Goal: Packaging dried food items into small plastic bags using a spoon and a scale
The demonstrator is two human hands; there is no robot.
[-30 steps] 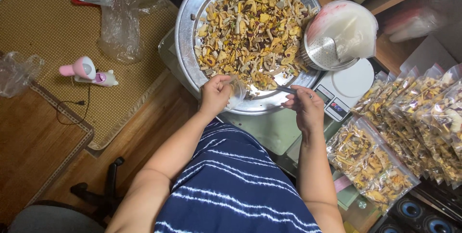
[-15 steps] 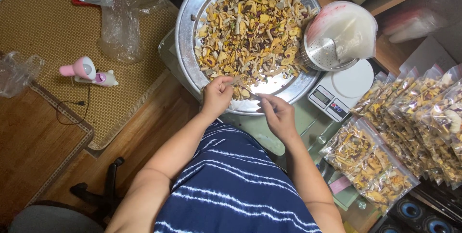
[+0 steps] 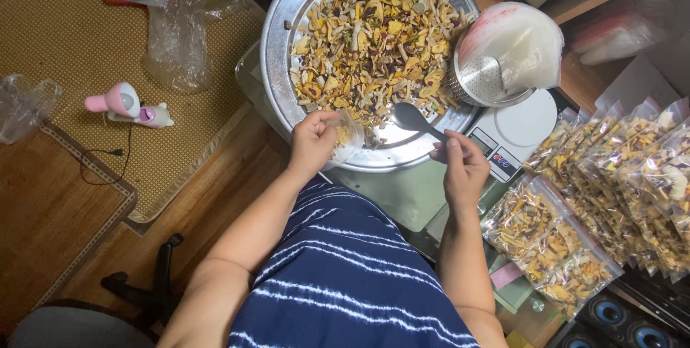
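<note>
A big round metal tray [image 3: 277,53] holds a heap of mixed dried snack pieces [image 3: 374,32]. At the tray's near rim my left hand [image 3: 313,140] grips a small clear plastic bag [image 3: 348,136] with some snack pieces inside. My right hand [image 3: 463,168] holds a dark spoon [image 3: 413,118] by its handle, the bowl over the bare near part of the tray, just right of the bag.
A metal strainer cup with a stack of clear bags [image 3: 507,53] stands beside the tray over a white kitchen scale [image 3: 514,132]. Several filled snack bags [image 3: 611,190] lie at the right. A pink and white hand-held device [image 3: 129,107] and loose plastic wrap [image 3: 176,28] lie on the woven mat at the left.
My right hand moved off the tray's rim, then came back up holding the spoon over the tray. My left hand stayed at the rim with the bag.
</note>
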